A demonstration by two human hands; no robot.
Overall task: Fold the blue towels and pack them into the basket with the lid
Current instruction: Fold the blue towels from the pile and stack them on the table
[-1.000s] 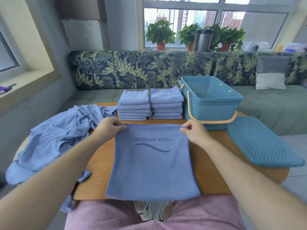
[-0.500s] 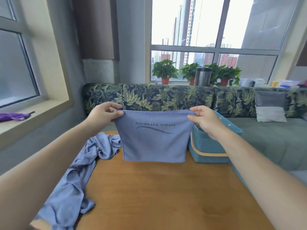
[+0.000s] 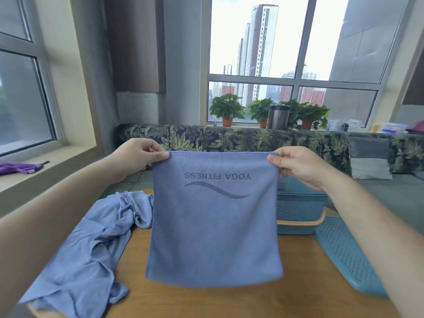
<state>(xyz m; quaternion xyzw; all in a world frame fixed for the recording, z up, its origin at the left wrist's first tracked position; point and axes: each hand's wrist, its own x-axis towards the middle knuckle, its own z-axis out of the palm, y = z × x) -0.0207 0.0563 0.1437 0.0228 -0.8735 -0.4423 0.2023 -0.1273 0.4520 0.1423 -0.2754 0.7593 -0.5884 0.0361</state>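
While left hand [image 3: 137, 157] and right hand [image 3: 298, 166] pinch the towel [image 3: 213, 226], basket [image 3: 298, 207] contents are hidden.

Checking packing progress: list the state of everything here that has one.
YOGA FITNESS towel, held up, hanging, print upside down.
left hand, pinches its top left corner.
right hand, pinches its top right corner.
basket, open, lid off.
lid, lying beside basket.
towel heap, crumpled, unfolded.
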